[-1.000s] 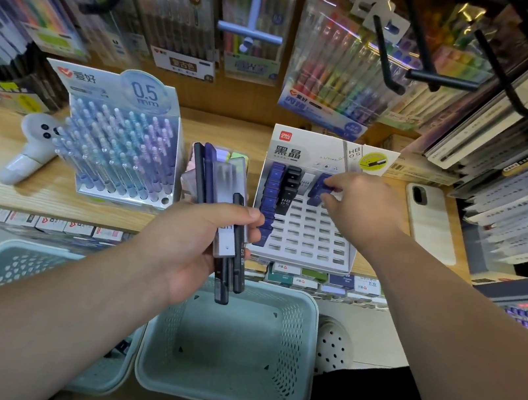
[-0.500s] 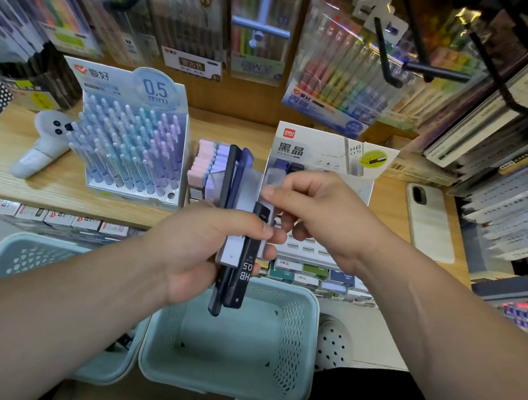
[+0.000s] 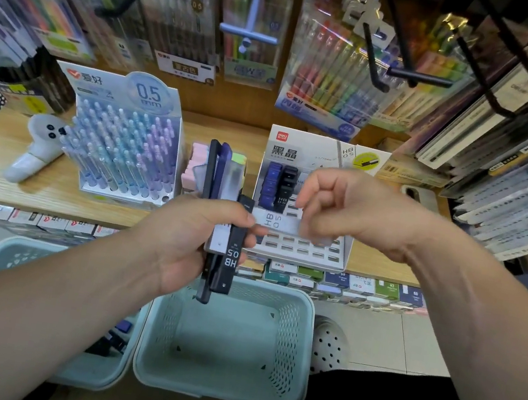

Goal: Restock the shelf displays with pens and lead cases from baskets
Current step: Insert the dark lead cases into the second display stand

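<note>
Left hand (image 3: 180, 238) is gripping a fistful of lead cases (image 3: 226, 249) upright, over the basket (image 3: 285, 341). Right hand (image 3: 354, 210) is pinching one pale HB case (image 3: 277, 224) sideways, just in front of the display rack (image 3: 303, 251). I'm guessing we're mid-restock here. Next that case is needing a turn upright and an empty slot to slide into.
</note>
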`<state>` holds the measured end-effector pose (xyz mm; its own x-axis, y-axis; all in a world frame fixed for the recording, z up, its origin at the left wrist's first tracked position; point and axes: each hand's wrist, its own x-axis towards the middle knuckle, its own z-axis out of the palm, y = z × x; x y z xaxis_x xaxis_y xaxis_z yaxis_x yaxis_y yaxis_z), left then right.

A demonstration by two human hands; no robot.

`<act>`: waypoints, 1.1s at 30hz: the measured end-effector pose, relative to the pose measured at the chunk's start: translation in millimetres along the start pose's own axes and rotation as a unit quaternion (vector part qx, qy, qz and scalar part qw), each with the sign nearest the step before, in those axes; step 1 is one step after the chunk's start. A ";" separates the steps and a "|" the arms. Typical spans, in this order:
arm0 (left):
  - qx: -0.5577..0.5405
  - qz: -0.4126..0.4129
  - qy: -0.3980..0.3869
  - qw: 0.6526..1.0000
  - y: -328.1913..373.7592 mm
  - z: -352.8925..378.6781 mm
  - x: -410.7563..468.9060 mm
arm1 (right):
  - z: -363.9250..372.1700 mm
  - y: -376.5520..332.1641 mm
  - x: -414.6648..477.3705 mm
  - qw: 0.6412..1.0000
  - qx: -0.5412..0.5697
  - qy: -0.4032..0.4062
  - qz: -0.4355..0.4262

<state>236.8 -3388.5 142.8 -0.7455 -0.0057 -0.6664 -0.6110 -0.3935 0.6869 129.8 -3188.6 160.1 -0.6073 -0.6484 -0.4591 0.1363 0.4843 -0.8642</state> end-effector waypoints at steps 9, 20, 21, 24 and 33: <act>0.011 0.021 0.027 0.999 -6.9 9.6 2.8 | 24.3 0.1 2.8 0.989 -0.110 -0.089 0.033; -0.021 0.004 0.062 0.998 -1.3 -1.6 8.4 | -12.4 40.9 33.5 0.905 -0.310 0.292 -0.001; -0.024 0.006 0.061 0.998 -0.3 -2.0 8.4 | -12.6 42.3 35.8 0.896 -0.310 0.318 -0.015; -0.030 0.009 0.064 0.997 1.1 -3.4 9.2 | -13.4 46.9 43.8 0.884 -0.293 0.362 -0.034; -0.038 0.002 0.074 0.997 1.8 -9.3 10.8 | -14.0 55.6 64.8 0.848 -0.387 0.357 -0.061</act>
<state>230.1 -3397.8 134.1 -0.6967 -0.1406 -0.7034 -0.5823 -0.4619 0.6690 87.1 -3195.5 85.2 -0.9364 -0.3351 0.1041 -0.3490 0.8587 -0.3753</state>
